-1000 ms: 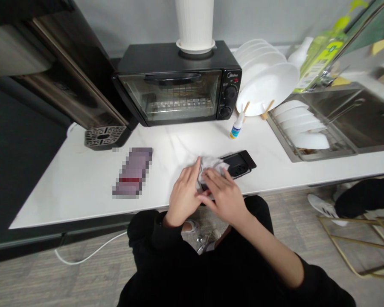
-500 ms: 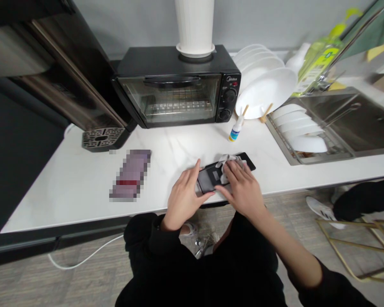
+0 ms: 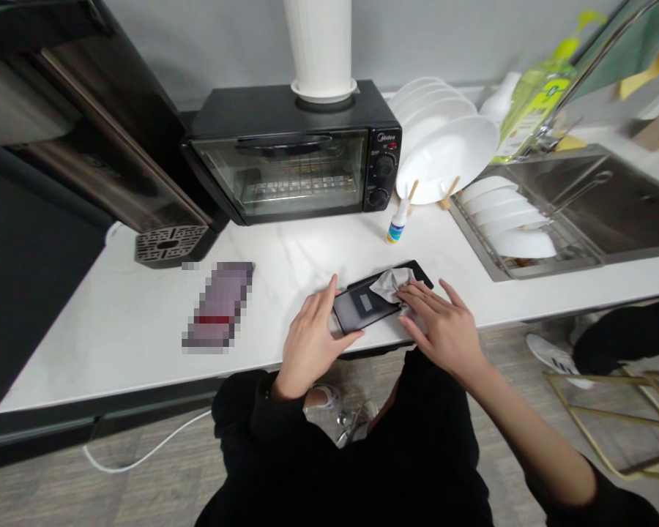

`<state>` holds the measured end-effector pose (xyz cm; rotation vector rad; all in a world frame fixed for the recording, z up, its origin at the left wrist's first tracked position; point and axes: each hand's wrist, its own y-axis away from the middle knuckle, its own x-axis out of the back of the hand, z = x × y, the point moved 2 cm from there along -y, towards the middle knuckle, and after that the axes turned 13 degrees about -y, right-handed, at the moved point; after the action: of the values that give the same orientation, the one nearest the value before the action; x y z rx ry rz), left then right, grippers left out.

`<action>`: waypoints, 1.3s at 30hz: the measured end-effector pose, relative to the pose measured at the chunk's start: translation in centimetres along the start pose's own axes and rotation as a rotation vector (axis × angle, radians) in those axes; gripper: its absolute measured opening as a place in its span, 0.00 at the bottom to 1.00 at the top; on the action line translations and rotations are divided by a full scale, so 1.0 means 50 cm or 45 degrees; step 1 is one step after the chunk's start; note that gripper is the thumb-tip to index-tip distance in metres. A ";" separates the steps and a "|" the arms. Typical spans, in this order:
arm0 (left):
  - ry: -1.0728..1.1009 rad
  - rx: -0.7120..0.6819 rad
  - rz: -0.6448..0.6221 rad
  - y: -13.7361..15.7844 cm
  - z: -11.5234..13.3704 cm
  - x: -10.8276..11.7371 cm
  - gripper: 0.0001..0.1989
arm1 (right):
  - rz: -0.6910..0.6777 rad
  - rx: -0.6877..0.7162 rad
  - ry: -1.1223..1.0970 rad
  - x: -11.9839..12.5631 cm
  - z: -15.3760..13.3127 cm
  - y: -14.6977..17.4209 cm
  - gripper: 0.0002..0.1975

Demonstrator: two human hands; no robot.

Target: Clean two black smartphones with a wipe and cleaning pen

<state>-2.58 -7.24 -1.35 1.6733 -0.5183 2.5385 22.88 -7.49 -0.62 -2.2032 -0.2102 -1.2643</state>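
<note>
A black smartphone (image 3: 356, 306) lies aslant on the white counter near its front edge. My left hand (image 3: 312, 333) grips the phone's left end, thumb on the near side and fingers on the far side. On the phone's right part rests a crumpled grey cloth (image 3: 391, 284), which hides some of its surface. The fingers of my right hand (image 3: 444, 329) are on the cloth's right side, with the thumb below it and the index finger raised a little. Behind the phone stands a small white spray bottle (image 3: 397, 223) with a blue and yellow label.
A blurred-out purple flat object (image 3: 220, 304) lies to the left. Behind are a black toaster oven (image 3: 296, 176) bearing a white pot (image 3: 321, 47), and racked plates (image 3: 447, 157). A sink (image 3: 609, 212) with bowls (image 3: 508, 212) is at right. A person's shoe (image 3: 554, 359) shows below.
My right hand has slid right and toward me across the phone, uncovering more of the cloth and screen. My left hand keeps its grip on the left end. The view has shifted slightly.
</note>
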 end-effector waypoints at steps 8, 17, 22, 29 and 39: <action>0.029 -0.026 -0.003 0.003 -0.011 -0.002 0.53 | 0.035 0.056 -0.208 -0.121 -0.131 -0.057 0.40; 0.040 -0.031 -0.016 -0.003 -0.006 0.001 0.58 | -0.057 0.149 -0.141 -0.025 -0.038 -0.001 0.20; 0.062 -0.050 0.013 -0.004 -0.008 -0.001 0.58 | 0.063 -0.037 0.025 -0.052 -0.032 -0.032 0.32; 0.053 -0.025 -0.038 0.001 -0.023 -0.002 0.55 | -0.053 0.208 -0.334 -0.122 -0.169 -0.034 0.34; 0.097 -0.072 -0.049 -0.005 -0.008 -0.001 0.59 | 0.054 -0.021 -0.041 -0.055 -0.047 -0.022 0.27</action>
<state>-2.86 -6.87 -1.50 1.5457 -0.5419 2.5243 19.22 -7.52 -1.55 -2.2319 -0.1655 -1.2122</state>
